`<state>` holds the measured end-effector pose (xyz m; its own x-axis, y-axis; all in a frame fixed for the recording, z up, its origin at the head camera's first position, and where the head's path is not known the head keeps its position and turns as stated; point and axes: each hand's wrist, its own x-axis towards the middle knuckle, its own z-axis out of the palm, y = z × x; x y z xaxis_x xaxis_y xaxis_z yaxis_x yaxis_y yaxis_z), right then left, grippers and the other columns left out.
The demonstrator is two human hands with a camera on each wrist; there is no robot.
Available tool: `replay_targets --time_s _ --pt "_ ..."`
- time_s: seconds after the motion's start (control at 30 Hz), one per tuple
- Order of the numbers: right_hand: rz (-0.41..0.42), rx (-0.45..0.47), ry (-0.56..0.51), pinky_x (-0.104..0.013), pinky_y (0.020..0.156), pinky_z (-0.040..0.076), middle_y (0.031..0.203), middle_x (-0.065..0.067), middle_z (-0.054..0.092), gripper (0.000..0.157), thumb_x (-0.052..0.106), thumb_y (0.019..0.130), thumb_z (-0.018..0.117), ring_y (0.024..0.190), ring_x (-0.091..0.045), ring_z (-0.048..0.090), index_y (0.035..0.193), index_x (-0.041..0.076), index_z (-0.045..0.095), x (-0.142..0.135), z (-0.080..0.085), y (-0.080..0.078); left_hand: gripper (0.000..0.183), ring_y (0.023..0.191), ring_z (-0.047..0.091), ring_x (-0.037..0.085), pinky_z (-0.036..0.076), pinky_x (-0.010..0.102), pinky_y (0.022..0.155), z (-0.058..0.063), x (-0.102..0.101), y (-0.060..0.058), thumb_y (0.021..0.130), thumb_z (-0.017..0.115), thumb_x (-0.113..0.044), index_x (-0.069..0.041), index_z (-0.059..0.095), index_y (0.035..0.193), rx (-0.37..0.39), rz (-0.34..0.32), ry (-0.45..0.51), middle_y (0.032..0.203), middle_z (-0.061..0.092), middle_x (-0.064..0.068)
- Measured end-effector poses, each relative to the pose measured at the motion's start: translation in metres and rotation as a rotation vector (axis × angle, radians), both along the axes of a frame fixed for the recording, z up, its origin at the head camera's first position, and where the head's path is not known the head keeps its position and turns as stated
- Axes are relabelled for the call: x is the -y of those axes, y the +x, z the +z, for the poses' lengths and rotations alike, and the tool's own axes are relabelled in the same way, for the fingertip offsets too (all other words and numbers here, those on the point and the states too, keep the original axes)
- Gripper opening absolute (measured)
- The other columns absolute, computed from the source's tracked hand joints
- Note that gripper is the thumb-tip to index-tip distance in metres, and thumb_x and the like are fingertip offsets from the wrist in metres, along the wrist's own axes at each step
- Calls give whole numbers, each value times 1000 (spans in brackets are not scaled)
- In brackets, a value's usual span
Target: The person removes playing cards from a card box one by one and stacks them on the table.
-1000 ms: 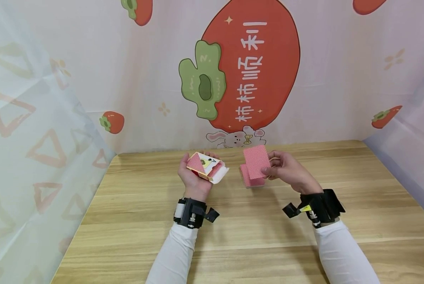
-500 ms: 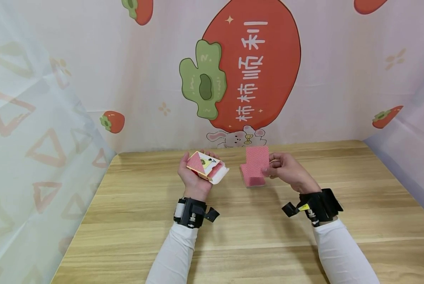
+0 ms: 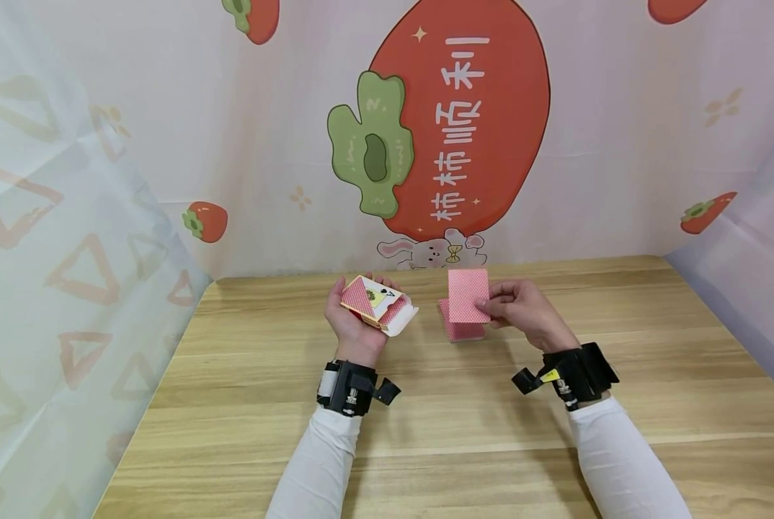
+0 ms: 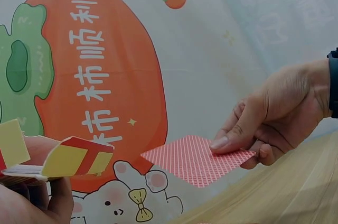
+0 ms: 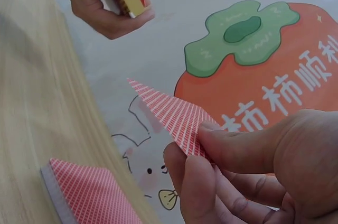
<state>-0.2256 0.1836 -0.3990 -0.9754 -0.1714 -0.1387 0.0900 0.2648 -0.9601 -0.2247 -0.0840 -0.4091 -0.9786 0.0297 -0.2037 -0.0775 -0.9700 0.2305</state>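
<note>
My left hand (image 3: 356, 331), palm up, holds a card box (image 3: 367, 297) with a red patterned face, an ace print and a white flap hanging off its right end. In the left wrist view the box's yellow and red flaps (image 4: 76, 158) stand out past the fingers. My right hand (image 3: 531, 310) pinches a red-backed playing card (image 3: 468, 295) at its right edge, thumb on top and fingers beneath. Below that card, a stack of playing cards (image 3: 463, 331) lies back up on the table, partly hidden by it. The stack's white side (image 5: 59, 195) shows in the right wrist view.
The wooden table (image 3: 452, 447) ends at a pale cloth backdrop (image 3: 264, 144) printed with a large persimmon and a rabbit. Another cloth side (image 3: 50, 252) rises along the left. Black camera straps (image 3: 348, 389) sit on both wrists.
The card in my right hand has turned straighter and is held slightly differently, with the hand shifting a little left. My left hand and the card box have stayed still.
</note>
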Motion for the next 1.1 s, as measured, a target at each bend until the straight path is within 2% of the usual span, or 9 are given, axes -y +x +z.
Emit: replay_targets --time_s 0.17,0.33,0.5,0.73,0.9,0.97,1.1 --pt "-11 24 20 -30 66 59 85 -8 69 36 11 94 73 70 -16 65 115 -15 60 -1 -8 -3 50 98 57 27 32 47 110 0 1 0 99 43 -44 -6 44 132 10 -3 -5 115 50 11" --pt "-21 13 74 -30 62 57 84 -10 69 33 13 93 74 69 -21 65 111 -13 64 -1 -16 -5 47 97 57 27 36 46 106 0 1 -1 100 40 -45 -6 47 126 2 -6 -19 115 51 10" --pt "-41 9 138 -31 61 54 85 -10 68 33 16 92 76 69 -23 62 109 -11 67 0 -24 -8 43 97 57 27 33 47 110 -1 1 -1 100 42 -45 -7 51 119 -1 -8 -19 116 51 10" --pt "-42 -1 159 -29 59 54 79 -8 67 29 11 91 75 66 -14 60 106 -12 66 5 -31 -8 47 97 56 26 35 46 106 0 1 -1 99 43 -45 -6 47 126 -4 -13 -24 113 51 10" --pt "-47 -7 159 -29 59 54 80 -8 67 26 8 92 74 67 -14 59 106 -13 66 8 -34 -8 51 96 56 26 33 45 108 1 0 -1 97 47 -43 -5 43 131 -6 -17 -3 119 48 10" --pt "-51 -2 156 -29 60 54 82 -10 67 27 8 92 73 68 -15 59 107 -13 66 9 -36 -8 52 96 55 25 37 43 105 1 0 0 97 47 -44 -5 43 132 -10 -20 -6 118 48 10" --pt "-67 1 148 -29 62 55 87 -12 69 29 10 93 73 70 -15 61 109 -13 66 11 -39 -9 45 94 56 25 45 41 92 0 0 0 96 46 -45 -6 49 120 -24 -39 -7 108 53 8"
